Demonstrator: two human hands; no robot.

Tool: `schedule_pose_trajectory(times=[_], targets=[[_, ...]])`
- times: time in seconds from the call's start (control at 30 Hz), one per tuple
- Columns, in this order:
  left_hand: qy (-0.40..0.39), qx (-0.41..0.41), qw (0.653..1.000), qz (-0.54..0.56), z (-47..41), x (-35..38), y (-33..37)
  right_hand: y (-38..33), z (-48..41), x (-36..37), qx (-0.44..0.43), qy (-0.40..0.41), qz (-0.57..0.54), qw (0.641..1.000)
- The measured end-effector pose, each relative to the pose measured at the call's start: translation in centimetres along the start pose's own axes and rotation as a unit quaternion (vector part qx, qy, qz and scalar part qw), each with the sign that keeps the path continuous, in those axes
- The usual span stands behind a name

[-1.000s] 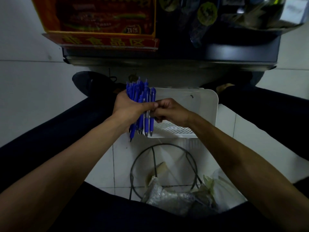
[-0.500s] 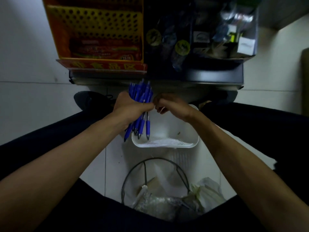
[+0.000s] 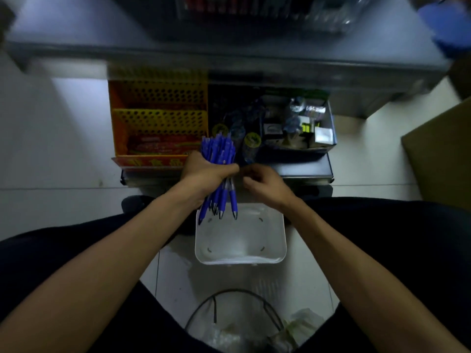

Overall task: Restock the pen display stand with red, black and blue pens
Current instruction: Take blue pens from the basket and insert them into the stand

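My left hand (image 3: 204, 174) is closed around a bundle of several blue pens (image 3: 219, 154), held upright with their tips pointing down over a white plastic basket (image 3: 277, 230) on the floor. My right hand (image 3: 265, 182) hovers just right of the bundle, fingers curled near the pens; whether it pinches one is unclear. At the top of the view, blurred, a clear pen display stand (image 3: 254, 11) with red pens sits on a grey counter (image 3: 76, 26).
A low shelf in front holds an orange perforated rack (image 3: 158, 118) and a dark tray of small goods (image 3: 293, 126). A wire bin with plastic bags (image 3: 237, 322) sits between my legs. A cardboard box (image 3: 441, 159) stands at right.
My head has tilted up, so the counter and display stand have come into view. Both hands have risen with the pen bundle, away from the white basket.
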State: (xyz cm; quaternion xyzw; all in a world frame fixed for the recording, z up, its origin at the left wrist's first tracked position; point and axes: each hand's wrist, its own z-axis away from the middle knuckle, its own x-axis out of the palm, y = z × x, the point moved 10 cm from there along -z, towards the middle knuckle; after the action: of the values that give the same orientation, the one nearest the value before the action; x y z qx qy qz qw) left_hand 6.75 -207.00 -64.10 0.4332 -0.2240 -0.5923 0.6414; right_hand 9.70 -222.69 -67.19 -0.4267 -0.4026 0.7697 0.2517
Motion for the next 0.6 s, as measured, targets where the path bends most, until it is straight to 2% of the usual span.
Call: schedule_pose_trajectory(times=[0.27,0.6], targets=[[-0.003,0.059,0.997,0.040,2.3,1.1,6.0,-5.2,1.6,-5.8,-0.057,0.088,-0.062,0.993],[-0.051,0.129,0.982,0.125,5.8,2.2,12.1,-11.5,3.8,-9.6,-0.114,0.084,-0.111,0.984]])
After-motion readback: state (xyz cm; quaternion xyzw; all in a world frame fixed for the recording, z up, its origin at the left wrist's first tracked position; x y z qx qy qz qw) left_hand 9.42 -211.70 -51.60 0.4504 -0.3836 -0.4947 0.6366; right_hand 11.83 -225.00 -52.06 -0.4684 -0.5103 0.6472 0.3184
